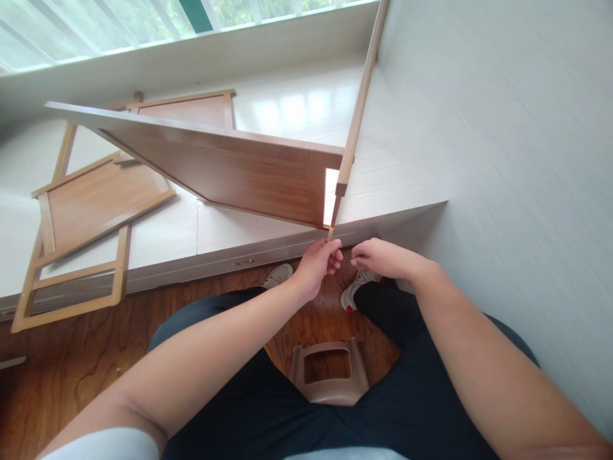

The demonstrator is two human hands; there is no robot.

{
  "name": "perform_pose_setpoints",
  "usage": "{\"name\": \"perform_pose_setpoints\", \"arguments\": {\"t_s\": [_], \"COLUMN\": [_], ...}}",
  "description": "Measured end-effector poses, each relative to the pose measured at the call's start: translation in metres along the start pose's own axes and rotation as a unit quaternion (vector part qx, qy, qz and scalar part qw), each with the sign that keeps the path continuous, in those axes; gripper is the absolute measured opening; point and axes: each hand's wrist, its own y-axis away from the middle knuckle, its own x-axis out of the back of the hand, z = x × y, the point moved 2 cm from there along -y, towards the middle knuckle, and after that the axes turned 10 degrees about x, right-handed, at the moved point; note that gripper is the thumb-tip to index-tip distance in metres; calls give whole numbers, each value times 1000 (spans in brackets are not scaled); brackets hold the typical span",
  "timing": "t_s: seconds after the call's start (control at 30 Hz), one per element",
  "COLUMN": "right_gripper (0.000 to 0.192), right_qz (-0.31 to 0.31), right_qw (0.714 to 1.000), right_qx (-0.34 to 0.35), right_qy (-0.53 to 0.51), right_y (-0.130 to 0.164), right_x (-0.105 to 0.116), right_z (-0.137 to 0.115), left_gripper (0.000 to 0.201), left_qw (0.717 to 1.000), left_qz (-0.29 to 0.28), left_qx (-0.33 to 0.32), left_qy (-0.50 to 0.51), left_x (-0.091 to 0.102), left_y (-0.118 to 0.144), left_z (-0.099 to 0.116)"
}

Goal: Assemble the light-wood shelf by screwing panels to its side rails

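Observation:
A wooden panel (230, 172) stands tilted on the white ledge, joined at its right end to a long wooden post (361, 105). My left hand (318, 265) pinches the narrow lower end of that post, just in front of the ledge's edge. To the right of it, a short gap away, is my right hand (383, 257), its fingers curled and pressed together. Whether anything small sits between those right fingers is hidden. Both hands are above the floor, between my knees.
More framed wooden panels (105, 198) lie overlapping on the ledge (158, 239) at left, one open frame (119, 271) jutting past its edge. A pale wall (522, 160) rises close on the right. A brown plastic stool (330, 390) is beneath me on the wooden floor (96, 358).

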Motion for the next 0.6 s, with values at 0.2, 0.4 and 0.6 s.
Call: {"name": "perform_pose_setpoints", "arguments": {"t_s": [0.2, 0.4, 0.6], "right_gripper": [27, 27, 28], "right_qz": [59, 73, 81], "right_qw": [998, 996, 995], "right_qx": [19, 16, 17], "right_qy": [-29, -40, -52], "right_y": [-1, 0, -2], "right_x": [6, 6, 8], "right_z": [-8, -8, -11], "left_gripper": [25, 41, 56], "left_qw": [1000, 997, 995], "left_qz": [20, 55, 89], "left_qx": [-17, -47, -50], "left_qy": [7, 15, 6], "left_x": [5, 14, 23], "left_y": [0, 3, 5], "left_z": [0, 3, 3]}}
